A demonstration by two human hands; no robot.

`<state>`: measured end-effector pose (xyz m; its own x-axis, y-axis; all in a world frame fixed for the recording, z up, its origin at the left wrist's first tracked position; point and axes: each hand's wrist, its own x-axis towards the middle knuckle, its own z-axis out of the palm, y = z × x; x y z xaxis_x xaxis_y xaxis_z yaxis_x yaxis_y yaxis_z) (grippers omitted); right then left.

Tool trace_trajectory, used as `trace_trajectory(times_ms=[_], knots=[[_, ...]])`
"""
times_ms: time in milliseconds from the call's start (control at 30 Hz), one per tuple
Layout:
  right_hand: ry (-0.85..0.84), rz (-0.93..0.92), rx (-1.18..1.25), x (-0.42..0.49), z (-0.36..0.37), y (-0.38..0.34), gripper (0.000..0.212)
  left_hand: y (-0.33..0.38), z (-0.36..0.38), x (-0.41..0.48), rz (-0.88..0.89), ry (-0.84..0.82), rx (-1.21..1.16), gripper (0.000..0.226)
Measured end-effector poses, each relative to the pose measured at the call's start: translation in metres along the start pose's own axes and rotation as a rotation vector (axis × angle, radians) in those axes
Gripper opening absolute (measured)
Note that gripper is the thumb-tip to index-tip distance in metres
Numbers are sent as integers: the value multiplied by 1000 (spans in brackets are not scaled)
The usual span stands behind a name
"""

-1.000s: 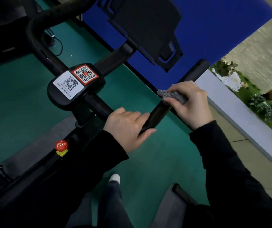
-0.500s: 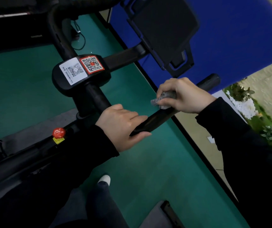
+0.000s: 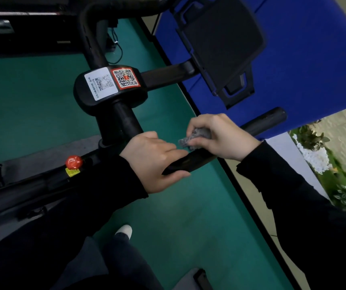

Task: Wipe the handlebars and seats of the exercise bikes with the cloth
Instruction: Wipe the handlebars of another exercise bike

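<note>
A black handlebar (image 3: 264,120) of an exercise bike runs from the centre stem up to the right. My right hand (image 3: 222,137) grips a small grey cloth (image 3: 197,136) and presses it on the bar's middle. My left hand (image 3: 157,162) grips the same bar just below the cloth, thumb under it, fingertips close to the cloth. The bar's free end pokes out beyond my right hand. The bar's inner part is hidden under my left hand. No seat is in view.
The centre hub (image 3: 109,86) carries two QR stickers. A black tablet holder (image 3: 220,42) sits on the front arm. A red knob (image 3: 73,162) sits on the frame at left. Green floor (image 3: 189,216) lies below, with a blue panel (image 3: 314,59) and plants (image 3: 314,147) at right.
My right hand has slid the cloth down the bar toward my left hand, leaving more of the bar's end bare. My left hand has kept its grip. The camera has shifted.
</note>
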<state>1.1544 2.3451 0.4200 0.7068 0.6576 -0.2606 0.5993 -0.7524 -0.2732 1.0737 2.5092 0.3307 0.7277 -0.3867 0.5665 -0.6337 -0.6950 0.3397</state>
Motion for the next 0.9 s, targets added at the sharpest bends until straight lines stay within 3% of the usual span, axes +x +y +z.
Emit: trace_trajectory(times_ms=[367, 433, 533, 667, 900], knots=[[-239, 187, -29, 18, -7, 2, 8, 1, -1, 1, -9, -30, -11, 38], [-202, 199, -11, 14, -10, 6, 8, 2, -1, 1, -11, -39, -11, 38], [32, 186, -38, -2, -6, 12, 10, 2, -2, 2, -18, -55, -25, 39], [529, 190, -154, -31, 30, 4, 12, 3, -3, 1, -31, -81, -38, 41], [1282, 517, 97, -47, 87, -17, 8, 4, -5, 1, -64, -124, -64, 41]])
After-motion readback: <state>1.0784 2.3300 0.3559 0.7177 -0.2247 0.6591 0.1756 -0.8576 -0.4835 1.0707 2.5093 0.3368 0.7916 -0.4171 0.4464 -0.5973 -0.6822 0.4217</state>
